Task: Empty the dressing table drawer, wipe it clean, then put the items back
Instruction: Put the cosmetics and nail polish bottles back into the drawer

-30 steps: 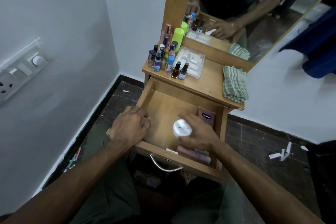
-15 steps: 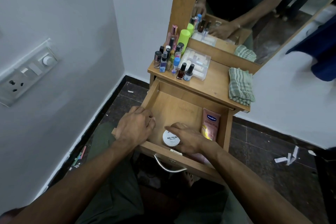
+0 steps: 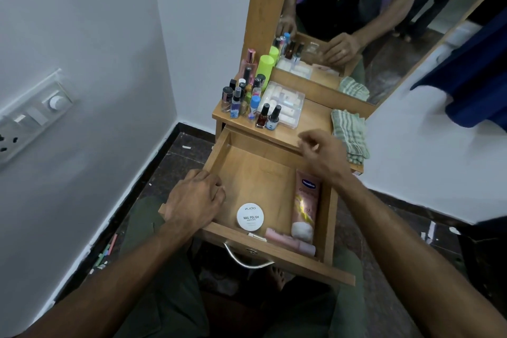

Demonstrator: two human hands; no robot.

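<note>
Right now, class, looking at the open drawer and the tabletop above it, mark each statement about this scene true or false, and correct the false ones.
1. The round white nail polish remover tin lies inside the open wooden drawer. True.
2. The right hand grips the pink Vaseline lotion tube. False: that hand is empty, raised above the drawer's back; the tube lies in the drawer.
3. The left hand rests on the drawer's left wall. True.
4. The green striped folded cloth lies in the drawer. False: it lies on the tabletop.
</note>
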